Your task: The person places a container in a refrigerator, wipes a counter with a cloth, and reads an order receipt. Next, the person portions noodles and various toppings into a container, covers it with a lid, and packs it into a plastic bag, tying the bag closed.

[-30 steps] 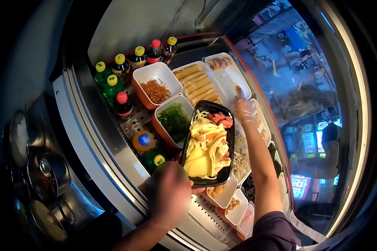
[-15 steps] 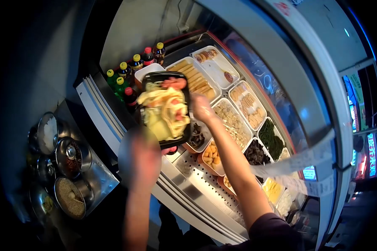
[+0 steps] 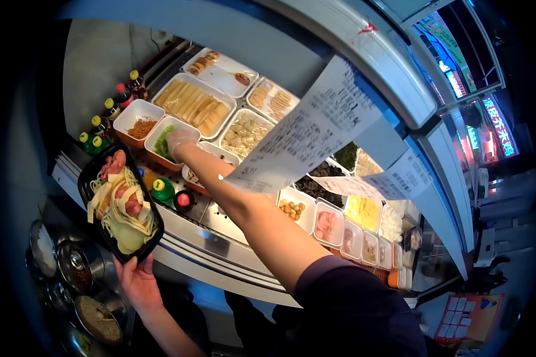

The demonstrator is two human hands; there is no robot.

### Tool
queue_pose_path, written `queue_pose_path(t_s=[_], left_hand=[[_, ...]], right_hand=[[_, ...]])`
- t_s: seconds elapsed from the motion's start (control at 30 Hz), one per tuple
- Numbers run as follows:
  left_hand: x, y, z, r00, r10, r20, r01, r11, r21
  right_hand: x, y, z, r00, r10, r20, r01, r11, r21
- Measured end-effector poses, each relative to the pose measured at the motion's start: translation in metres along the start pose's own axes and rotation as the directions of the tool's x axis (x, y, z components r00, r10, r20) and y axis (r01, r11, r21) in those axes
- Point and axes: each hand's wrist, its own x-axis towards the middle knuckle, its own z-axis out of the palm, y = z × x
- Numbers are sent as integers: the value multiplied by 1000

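My left hand [image 3: 139, 282] holds the near end of a black tray [image 3: 155, 235], fingers at its underside. In the tray lie noodles, pale yellow sheets, pink meat pieces and a pale green slice [image 3: 129, 238]. My right hand [image 3: 181, 141], in a clear glove, reaches into a white-and-orange container of green leaves [image 3: 162, 141]. Its fingertips are among the leaves, and its grip is hidden. Shredded brown food [image 3: 142, 128] fills part of the container beside it, and rolled yellow sheets [image 3: 193, 102] lie in a white tray just behind.
Bottles [image 3: 162, 189] stand along the cabinet's left side. Printed paper slips [image 3: 315, 125] hang across the view before more food trays. Metal bowls [image 3: 98, 318] with seasonings stand at lower left. The cabinet frame [image 3: 393, 65] arches overhead.
The black tray has moved left and down with my left hand. My right hand has gone from the trays at the back to the green leaves. The view has swung right.
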Motion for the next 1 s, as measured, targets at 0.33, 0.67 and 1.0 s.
queue_pose_path(t_s=[0.33,0.67,1.0], left_hand=[[-15,-13,-7,999,-18,43,19,1000,-22],[-15,-16,-18,999,-23,25,23,1000,14],[-11,-14,-14,999,-39,38,37,998,42]], right_hand=[[55,4,55,965,-9,-260,22,999,49],[67,10,53,960,-3,-279,4,1000,2],[9,-1,-28,941,105,-322,10,942,336]])
